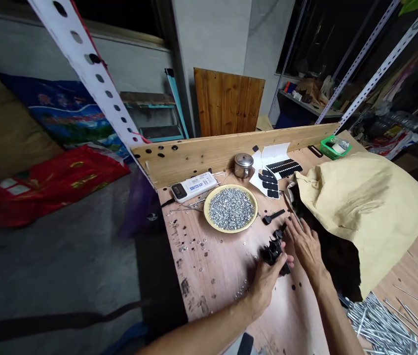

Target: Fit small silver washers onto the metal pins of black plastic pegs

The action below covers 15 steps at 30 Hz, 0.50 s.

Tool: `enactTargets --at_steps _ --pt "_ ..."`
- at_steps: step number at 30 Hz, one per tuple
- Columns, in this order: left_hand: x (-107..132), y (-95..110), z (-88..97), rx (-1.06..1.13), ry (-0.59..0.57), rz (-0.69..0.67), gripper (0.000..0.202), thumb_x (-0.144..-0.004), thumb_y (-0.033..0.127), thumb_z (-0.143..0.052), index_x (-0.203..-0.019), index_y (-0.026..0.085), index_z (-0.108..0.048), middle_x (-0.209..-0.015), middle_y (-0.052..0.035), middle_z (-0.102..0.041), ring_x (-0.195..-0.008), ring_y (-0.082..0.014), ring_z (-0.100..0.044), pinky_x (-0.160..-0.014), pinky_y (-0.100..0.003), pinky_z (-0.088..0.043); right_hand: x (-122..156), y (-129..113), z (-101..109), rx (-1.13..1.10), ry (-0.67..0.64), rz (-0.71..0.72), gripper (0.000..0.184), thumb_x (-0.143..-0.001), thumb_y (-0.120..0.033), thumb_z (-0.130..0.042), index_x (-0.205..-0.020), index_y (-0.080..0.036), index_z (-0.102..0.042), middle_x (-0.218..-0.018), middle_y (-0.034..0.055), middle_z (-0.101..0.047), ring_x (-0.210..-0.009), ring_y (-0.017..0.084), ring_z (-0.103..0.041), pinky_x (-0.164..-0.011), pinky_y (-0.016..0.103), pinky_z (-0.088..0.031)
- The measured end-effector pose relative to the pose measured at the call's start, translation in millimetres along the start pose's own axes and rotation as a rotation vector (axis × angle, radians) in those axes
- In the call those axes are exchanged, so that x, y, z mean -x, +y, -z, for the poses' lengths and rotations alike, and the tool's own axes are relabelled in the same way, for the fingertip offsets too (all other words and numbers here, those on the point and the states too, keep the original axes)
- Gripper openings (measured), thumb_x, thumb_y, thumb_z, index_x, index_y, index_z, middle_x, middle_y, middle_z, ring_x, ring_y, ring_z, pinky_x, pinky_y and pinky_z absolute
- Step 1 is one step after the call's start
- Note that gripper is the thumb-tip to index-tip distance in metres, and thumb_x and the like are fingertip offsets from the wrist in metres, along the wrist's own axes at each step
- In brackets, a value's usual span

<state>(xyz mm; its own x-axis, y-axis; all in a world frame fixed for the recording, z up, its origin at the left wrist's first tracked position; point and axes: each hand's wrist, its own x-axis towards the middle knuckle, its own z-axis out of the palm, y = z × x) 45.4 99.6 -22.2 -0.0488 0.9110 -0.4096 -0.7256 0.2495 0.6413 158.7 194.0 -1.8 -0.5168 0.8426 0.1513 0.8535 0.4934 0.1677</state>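
Observation:
My left hand point(266, 283) is closed around several black plastic parts point(272, 251), low over the wooden tabletop. Just to its right, my right hand point(305, 244) lies with fingers stretched out beside the mouth of a brown paper sack point(364, 202). Its fingertips are close to a small black part point(280, 230); whether they touch it I cannot tell. Another black plastic piece point(274, 217) with a long stem lies on the table beyond the hands. Left of that stands a yellow bowl point(231, 230) filled with small metal nuts point(231, 208).
Long metal rods point(382, 320) are heaped at the lower right. Behind the bowl are a white device point(196, 187), a lidded metal cup point(243, 165) and sheets of black stickers point(285, 167). A green basket point(335, 147) stands by the wooden back board point(201, 155). Loose nuts dot the left edge.

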Motion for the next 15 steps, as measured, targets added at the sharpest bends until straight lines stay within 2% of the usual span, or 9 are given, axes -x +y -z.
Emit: enactTargets --at_steps 3,5,7,9,11,13,15 --pt "-2 -6 1.8 -0.063 0.006 -0.048 0.062 -0.066 0.049 -0.071 -0.115 0.015 -0.059 -0.087 -0.0083 -0.069 -0.078 -0.0194 -0.062 -0.078 -0.034 -0.047 -43 -6 -5 0.078 -0.17 0.156 0.063 -0.079 0.002 -0.036 -0.131 -0.033 -0.045 -0.14 0.0 -0.045 -0.128 0.025 -0.037 -0.087 0.04 -0.042" --pt "-3 -10 3.7 -0.083 0.004 -0.045 0.061 -0.065 0.049 -0.071 -0.115 0.016 -0.059 -0.089 -0.008 -0.068 -0.082 -0.0203 -0.062 -0.079 -0.034 -0.047 -62 -11 -6 0.081 -0.229 0.164 0.061 -0.078 0.003 -0.038 -0.126 -0.033 -0.05 -0.131 0.0014 -0.055 -0.122 0.022 -0.043 -0.087 0.036 -0.04" --pt "-5 -12 5.2 -0.086 -0.01 -0.025 0.062 -0.065 0.049 -0.071 -0.117 0.016 -0.058 -0.09 -0.008 -0.068 -0.083 -0.0209 -0.063 -0.08 -0.034 -0.048 -70 -13 -5 0.075 -0.246 0.128 0.049 -0.079 0.001 -0.041 -0.115 -0.028 -0.058 -0.112 0.005 -0.065 -0.11 0.021 -0.051 -0.083 0.033 -0.039" --pt "-5 -13 5.9 -0.087 -0.022 -0.009 0.062 -0.066 0.048 -0.071 -0.118 0.016 -0.058 -0.094 -0.0086 -0.068 -0.086 -0.0217 -0.063 -0.081 -0.034 -0.048 -67 -12 -1 0.075 -0.242 0.083 0.034 -0.079 -0.003 -0.045 -0.102 -0.021 -0.064 -0.098 0.0084 -0.068 -0.098 0.021 -0.056 -0.079 0.03 -0.039" --pt "-5 -13 6.4 -0.083 -0.022 -0.015 0.061 -0.067 0.046 -0.071 -0.119 0.018 -0.057 -0.104 -0.0095 -0.067 -0.095 -0.0228 -0.061 -0.086 -0.034 -0.047 -53 -7 7 0.084 -0.234 0.028 0.023 -0.08 -0.012 -0.05 -0.098 -0.017 -0.064 -0.095 0.011 -0.067 -0.093 0.022 -0.057 -0.076 0.03 -0.04" --pt "-6 -13 7.0 -0.079 -0.013 -0.042 0.059 -0.067 0.045 -0.072 -0.118 0.019 -0.058 -0.114 -0.0093 -0.063 -0.105 -0.0232 -0.058 -0.091 -0.033 -0.044 -30 -1 16 0.002 -0.177 -0.094 0.025 -0.081 -0.023 -0.052 -0.103 -0.016 -0.062 -0.093 0.0104 -0.066 -0.086 0.021 -0.059 -0.072 0.03 -0.043" --pt "-7 -14 7.5 -0.075 -0.03 -0.038 0.055 -0.067 0.045 -0.073 -0.115 0.019 -0.061 -0.117 -0.0087 -0.062 -0.11 -0.0231 -0.055 -0.095 -0.032 -0.042 0 3 24 -0.215 -0.092 -0.233 0.033 -0.081 -0.032 -0.052 -0.108 -0.016 -0.06 -0.087 0.0071 -0.064 -0.076 0.019 -0.06 -0.066 0.029 -0.046"
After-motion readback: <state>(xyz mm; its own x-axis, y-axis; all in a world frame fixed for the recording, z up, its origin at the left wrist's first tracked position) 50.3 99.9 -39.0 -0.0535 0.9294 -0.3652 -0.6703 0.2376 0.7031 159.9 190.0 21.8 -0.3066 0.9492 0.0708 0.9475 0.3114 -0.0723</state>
